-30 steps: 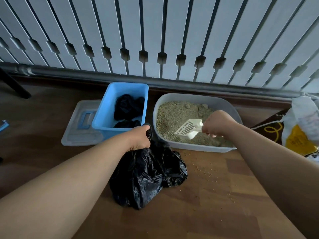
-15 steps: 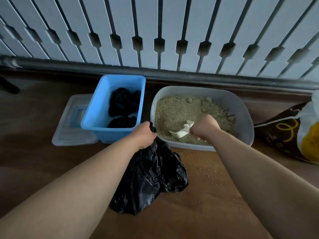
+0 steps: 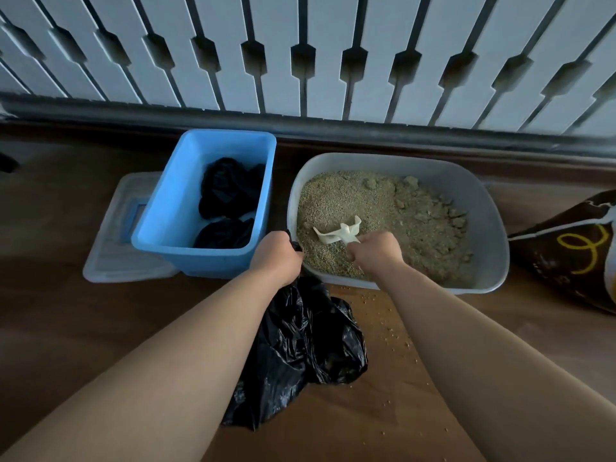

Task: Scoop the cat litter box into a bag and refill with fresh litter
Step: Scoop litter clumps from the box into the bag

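A grey litter box stands on the wooden floor, filled with tan litter that is clumped toward its right side. My right hand grips the handle of a white scoop, whose head is dug into the litter near the box's front left. A crumpled black bag lies on the floor in front of the box. My left hand holds the bag's top edge up beside the box's left rim.
A blue bin with black bags inside stands left of the litter box, on a clear plastic lid. A dark litter sack with yellow print lies at the right. White slatted panelling and a grey pipe run behind. Spilled grains dot the floor.
The scoop went from held above the litter down into it at the box's front left. My left hand kept hold of the bag. The camera moved closer.
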`<state>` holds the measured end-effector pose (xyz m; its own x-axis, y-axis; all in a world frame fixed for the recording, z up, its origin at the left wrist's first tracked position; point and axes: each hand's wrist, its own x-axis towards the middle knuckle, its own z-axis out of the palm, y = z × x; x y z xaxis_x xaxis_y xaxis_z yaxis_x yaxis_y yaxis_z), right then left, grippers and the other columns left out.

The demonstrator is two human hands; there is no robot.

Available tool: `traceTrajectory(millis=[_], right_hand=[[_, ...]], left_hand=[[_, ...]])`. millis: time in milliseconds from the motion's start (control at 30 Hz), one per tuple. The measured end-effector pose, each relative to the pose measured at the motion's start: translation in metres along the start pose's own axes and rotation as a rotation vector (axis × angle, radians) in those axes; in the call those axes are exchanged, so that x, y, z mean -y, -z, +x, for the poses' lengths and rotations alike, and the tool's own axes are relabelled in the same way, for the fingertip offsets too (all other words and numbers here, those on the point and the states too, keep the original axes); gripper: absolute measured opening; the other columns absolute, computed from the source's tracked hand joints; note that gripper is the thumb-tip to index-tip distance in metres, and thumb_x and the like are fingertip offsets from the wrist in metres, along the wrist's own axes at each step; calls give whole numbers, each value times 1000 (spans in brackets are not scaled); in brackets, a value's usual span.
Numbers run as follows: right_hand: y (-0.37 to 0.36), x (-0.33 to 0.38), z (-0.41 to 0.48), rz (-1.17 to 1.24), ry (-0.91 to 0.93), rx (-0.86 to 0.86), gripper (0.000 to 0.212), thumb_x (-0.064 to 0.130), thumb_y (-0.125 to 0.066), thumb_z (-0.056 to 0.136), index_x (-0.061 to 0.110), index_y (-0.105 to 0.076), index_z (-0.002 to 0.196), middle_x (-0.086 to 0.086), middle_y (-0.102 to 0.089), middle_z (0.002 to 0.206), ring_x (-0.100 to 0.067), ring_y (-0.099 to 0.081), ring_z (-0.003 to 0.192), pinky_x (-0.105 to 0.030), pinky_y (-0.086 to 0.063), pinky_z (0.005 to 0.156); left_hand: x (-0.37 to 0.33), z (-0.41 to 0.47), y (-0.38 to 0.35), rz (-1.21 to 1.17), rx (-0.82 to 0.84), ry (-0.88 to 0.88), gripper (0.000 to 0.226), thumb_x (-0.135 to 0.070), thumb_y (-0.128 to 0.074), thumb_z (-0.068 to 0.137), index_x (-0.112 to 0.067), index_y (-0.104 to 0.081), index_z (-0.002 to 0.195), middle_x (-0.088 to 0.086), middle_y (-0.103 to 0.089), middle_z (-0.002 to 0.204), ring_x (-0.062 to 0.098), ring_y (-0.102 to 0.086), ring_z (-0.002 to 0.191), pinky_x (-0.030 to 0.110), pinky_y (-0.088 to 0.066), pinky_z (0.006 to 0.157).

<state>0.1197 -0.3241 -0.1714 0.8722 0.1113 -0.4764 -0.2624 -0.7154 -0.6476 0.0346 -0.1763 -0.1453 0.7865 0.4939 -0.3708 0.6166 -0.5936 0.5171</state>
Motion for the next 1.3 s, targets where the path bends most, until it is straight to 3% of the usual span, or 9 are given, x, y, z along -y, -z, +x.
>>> traceTrajectory(millis=[233,400,533,667,767,867,967,1133,1300], right_hand=[[-4,-2,-1,174,47,-10,16,9,-61,87,-2,-72,89,-9,-56,63,-18,-45,53,-26,-34,49],[9,-9,-3,236,37,-18,12,4,-63,81,-1,-74,84,-7,-54,56,-17,-41,46,-23,-31,43],[30,-6,-1,-90,126,-63,18,10,-59,80,-4,-67,73,-7,-52,59,-18,-42,53,-25,-31,51],[56,15,-3,-438,118,-30,23,13,-56,80,10,-48,59,-1,-47,57,-15,-38,47,-23,-27,43],[66,25,-4,-516,136,56,22,13,-59,79,11,-52,59,-2,-54,59,-14,-44,48,-24,-34,43],[58,20,-3,-396,120,103,11,16,-64,79,9,-61,71,-8,-64,74,-19,-57,62,-28,-51,58],[37,6,-2,-283,116,99,20,15,-62,84,-3,-70,90,-14,-68,85,-22,-55,68,-30,-48,61],[10,-9,-3,-24,78,75,24,9,-57,86,-7,-69,99,-14,-61,75,-21,-50,66,-32,-39,61],[8,-11,-11,227,18,48,15,4,-62,82,12,-72,77,-11,-61,69,-21,-49,62,-33,-39,60]], left_hand=[[-3,2,0,64,-9,1,21,-25,-66,89,-10,-52,85,0,-51,77,20,-52,75,26,-34,55],[-5,0,1,71,8,-8,25,-24,-64,91,-5,-58,106,5,-57,94,25,-58,91,29,-39,68],[-6,-2,2,74,24,-4,37,-26,-61,94,-1,-56,121,11,-61,112,27,-60,100,29,-42,72],[-6,-3,5,93,62,-15,32,-21,-56,96,6,-57,114,5,-51,75,19,-52,68,25,-34,53],[-4,-3,6,93,76,-23,33,-20,-57,94,7,-57,113,11,-55,83,23,-55,75,26,-37,58],[-6,-3,8,115,92,-36,29,-23,-56,96,-1,-56,115,10,-59,95,23,-58,83,30,-42,71],[-7,-2,6,115,66,-23,38,-26,-58,95,0,-55,123,13,-59,123,29,-58,109,29,-41,77],[-7,1,5,113,60,2,21,-24,-64,91,-5,-56,94,14,-63,104,29,-61,97,28,-40,66],[-8,0,7,114,77,14,21,-25,-64,91,-6,-55,89,8,-57,91,26,-58,87,28,-40,67]])
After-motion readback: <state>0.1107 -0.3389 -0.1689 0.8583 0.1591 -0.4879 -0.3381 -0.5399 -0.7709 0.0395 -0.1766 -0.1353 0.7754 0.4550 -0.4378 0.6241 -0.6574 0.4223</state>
